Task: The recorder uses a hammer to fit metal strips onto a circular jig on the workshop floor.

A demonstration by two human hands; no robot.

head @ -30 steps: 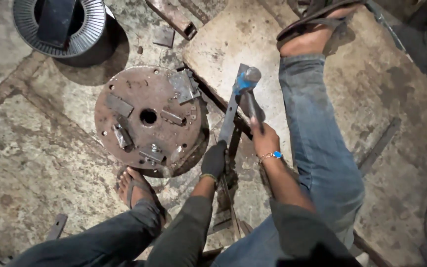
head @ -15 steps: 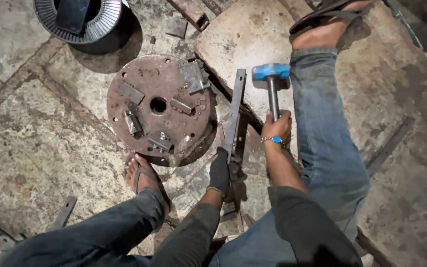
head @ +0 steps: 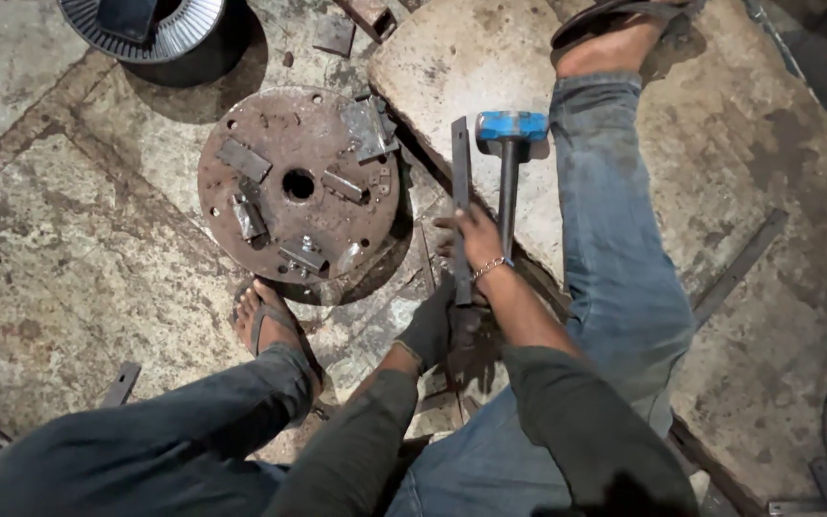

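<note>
A long flat steel bar point(head: 460, 172) lies upright in view across the edge of a pale stone slab point(head: 433, 67). My left hand point(head: 435, 325), in a dark glove, grips the bar's lower end. My right hand point(head: 471, 237), bare with a bracelet, rests on the middle of the bar with its fingers spread across it. A hammer with a blue head point(head: 511, 125) and a dark handle lies on the slab just right of the bar. Its handle ends beside my right hand.
A rusty round steel plate point(head: 299, 182) with welded blocks and a centre hole lies left of the bar. My sandalled left foot point(head: 265, 321) sits below it and my right leg point(head: 614, 220) stretches over the slab. A wire spool point(head: 160, 29) stands top left. Steel strips point(head: 739, 268) lie on the right.
The right hand has let go of the hammer handle and moved left onto the bar. The hammer now lies flat on the slab. The left hand still grips the bar.
</note>
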